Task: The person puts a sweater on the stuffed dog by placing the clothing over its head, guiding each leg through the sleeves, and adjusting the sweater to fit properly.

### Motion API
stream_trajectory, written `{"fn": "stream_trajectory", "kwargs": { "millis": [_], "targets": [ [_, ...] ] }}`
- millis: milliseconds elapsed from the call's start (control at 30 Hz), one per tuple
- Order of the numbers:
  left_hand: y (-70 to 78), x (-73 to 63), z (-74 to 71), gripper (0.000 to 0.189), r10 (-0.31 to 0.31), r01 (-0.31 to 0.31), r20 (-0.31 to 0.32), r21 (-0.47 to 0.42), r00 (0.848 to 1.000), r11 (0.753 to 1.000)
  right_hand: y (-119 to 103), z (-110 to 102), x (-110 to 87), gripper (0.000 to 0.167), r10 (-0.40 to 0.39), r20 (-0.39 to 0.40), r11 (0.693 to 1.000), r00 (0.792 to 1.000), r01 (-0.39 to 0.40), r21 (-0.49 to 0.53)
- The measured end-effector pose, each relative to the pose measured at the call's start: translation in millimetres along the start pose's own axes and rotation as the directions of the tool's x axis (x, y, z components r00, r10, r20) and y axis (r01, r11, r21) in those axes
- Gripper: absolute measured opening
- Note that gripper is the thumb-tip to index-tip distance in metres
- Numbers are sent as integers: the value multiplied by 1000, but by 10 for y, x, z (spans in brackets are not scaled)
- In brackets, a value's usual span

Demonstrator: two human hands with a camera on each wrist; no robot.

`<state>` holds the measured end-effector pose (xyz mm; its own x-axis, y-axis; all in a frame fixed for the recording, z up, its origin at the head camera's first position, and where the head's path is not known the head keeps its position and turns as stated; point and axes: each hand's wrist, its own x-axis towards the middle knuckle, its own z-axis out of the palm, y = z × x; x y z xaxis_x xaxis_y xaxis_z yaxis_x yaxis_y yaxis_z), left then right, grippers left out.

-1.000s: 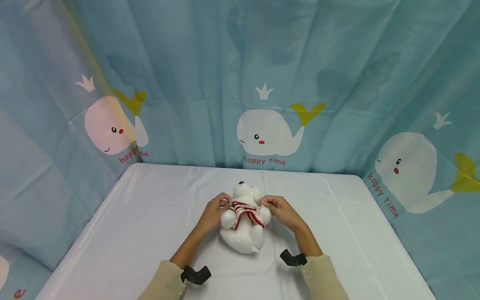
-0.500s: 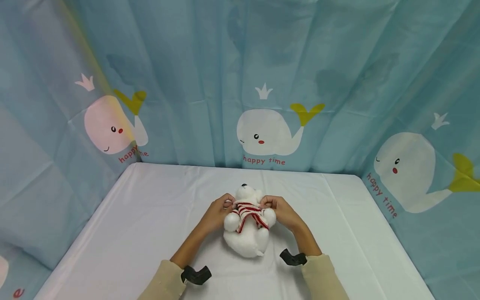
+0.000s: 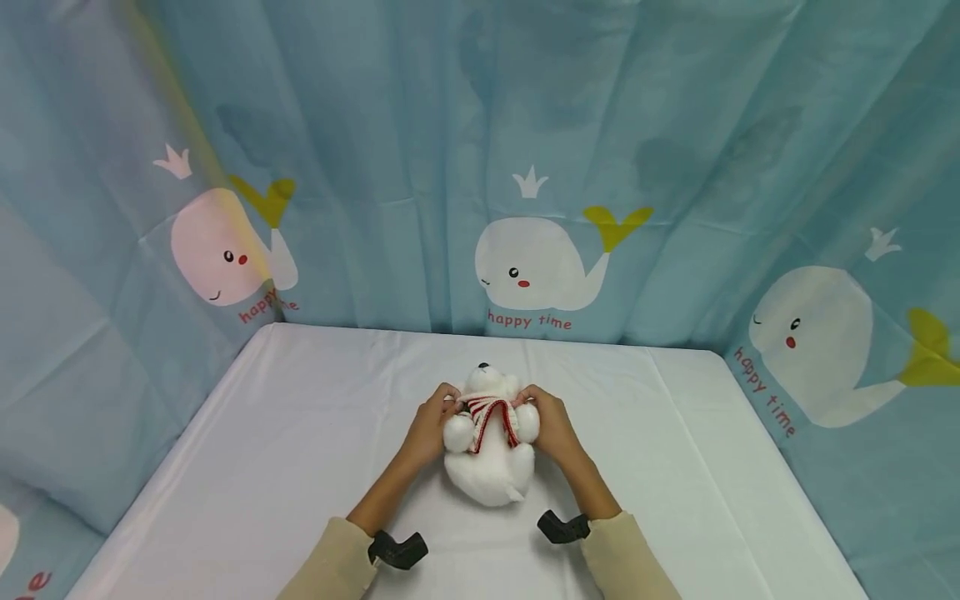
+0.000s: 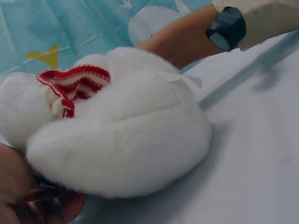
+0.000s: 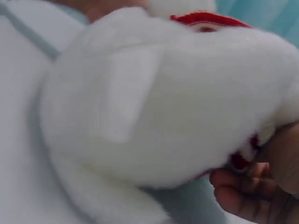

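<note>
A white plush bear with a black nose lies on its back on the white table, head away from me. It wears a red-and-white striped knitted sweater, its front edges parted over the belly. My left hand grips the sweater at the bear's shoulder on the left, fingers curled. On the opposite side my right hand pinches the sweater beside the neck. In the right wrist view red knit shows by the curled fingers. The bear's body fills much of the left wrist view and hides part of the grip.
A white cloth covers the table. Blue curtains printed with whales surround it at the back and both sides. Black straps sit on both wrists below beige sleeves.
The bear first shifts slightly right and nearer, then back away and left. My right hand has moved inward, and the sweater's front has been drawn up and parted more. Both hands stay at the shoulders.
</note>
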<state>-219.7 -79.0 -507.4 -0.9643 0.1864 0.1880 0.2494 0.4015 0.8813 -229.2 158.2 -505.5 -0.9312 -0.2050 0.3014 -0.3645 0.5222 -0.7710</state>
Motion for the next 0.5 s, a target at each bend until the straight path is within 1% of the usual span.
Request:
{"fn": "stream_trajectory", "kwargs": {
  "millis": [67,133,200,233,267,300,367,433,500],
  "targets": [
    [-10,-19,-5,13,-32,32,-15,15,999,999,17,-18,8,17,43,33,997,999,-45,61],
    [4,-58,-21,18,-81,82,-34,14,996,997,22,-42,8,9,105,77,981,992,-116,157],
    [23,-113,-47,22,-130,130,-52,-6,990,992,22,-64,0,4,163,113,952,980,-187,243],
    [33,-148,-61,21,-152,152,-60,-21,987,988,21,-72,-8,4,186,116,939,976,-212,272],
    [39,-183,-78,20,-177,174,-65,-41,982,984,16,-81,-19,4,207,115,929,971,-233,288],
    [45,-222,-94,17,-195,190,-65,-79,979,979,16,-85,-32,5,228,108,923,968,-250,294],
    [51,-300,-123,11,-231,220,-43,-183,972,958,-2,-101,-73,8,258,73,923,963,-268,277],
    [51,-370,-143,10,-261,248,-5,-287,965,925,-27,-128,-138,10,301,42,911,953,-300,282],
    [51,-428,-154,13,-285,276,35,-377,958,884,-55,-165,-220,10,342,27,895,939,-335,295]
  ]
}}
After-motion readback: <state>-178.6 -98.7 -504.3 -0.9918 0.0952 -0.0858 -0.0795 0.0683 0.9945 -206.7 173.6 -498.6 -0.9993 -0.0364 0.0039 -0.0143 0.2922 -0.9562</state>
